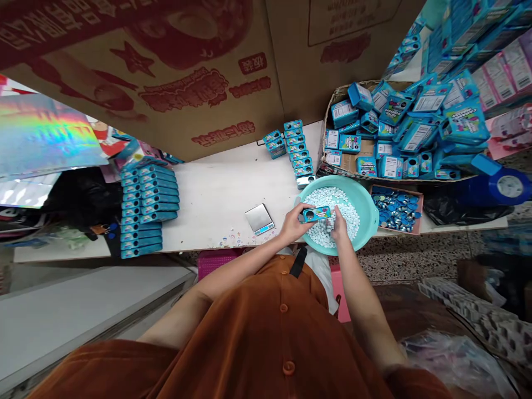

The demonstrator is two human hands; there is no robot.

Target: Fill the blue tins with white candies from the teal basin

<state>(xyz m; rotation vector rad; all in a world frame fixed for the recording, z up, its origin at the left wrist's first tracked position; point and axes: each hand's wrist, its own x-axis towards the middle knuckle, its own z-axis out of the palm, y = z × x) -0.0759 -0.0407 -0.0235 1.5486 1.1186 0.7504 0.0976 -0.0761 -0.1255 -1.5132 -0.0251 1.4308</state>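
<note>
My left hand is closed around a small blue candy tin, held level above a turquoise basin. A dark round opening shows near the tin's left end. White candies are spread over the basin's bottom. Close to the tin's right end, my right hand is low over the candies, its fingers curled together. What those fingers hold, if anything, cannot be made out.
A digital scale lies on the white table. Stacked blue tins stand left, with another row behind the basin. A carton of tins and a tray of round caps are right. A large cardboard box stands behind.
</note>
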